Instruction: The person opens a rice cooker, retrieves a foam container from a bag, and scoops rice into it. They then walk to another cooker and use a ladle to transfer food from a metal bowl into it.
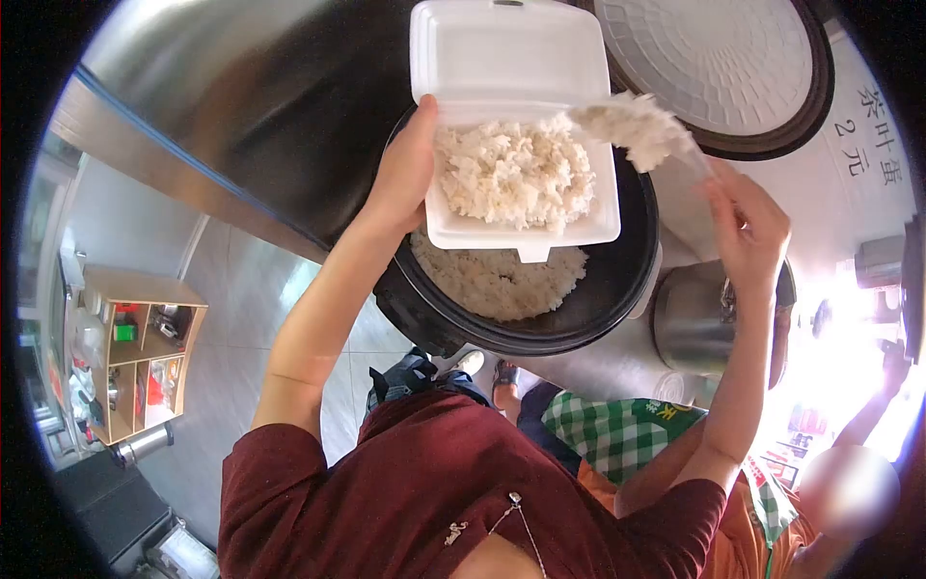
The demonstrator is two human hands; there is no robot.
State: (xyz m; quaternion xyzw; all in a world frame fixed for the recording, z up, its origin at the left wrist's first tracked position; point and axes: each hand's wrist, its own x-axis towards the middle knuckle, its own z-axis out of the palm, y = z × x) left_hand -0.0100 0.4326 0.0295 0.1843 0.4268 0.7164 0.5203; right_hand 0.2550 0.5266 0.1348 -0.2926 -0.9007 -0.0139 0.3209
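My left hand (pixel 405 166) grips the left side of a white foam takeout box (pixel 506 58), whose lid is folded back. Cooked rice (pixel 516 174) is heaped in its lower half. The box is held over a large black rice cooker (pixel 502 338), where more rice (pixel 497 280) lies at the bottom. In my right hand (pixel 748 222) is a pale rice paddle (pixel 690 154), gripped by its handle. A clump of rice (pixel 641 130) sits on the paddle, at the right edge of the box. The paddle's blade is mostly covered by that rice.
The cooker's round lid (pixel 714 58) is raised behind, at upper right. A metal pot (pixel 694 314) stands right of the cooker. Close on my right is another person in a green checked apron (pixel 617 429). A wooden shelf unit (pixel 145 357) stands at far left.
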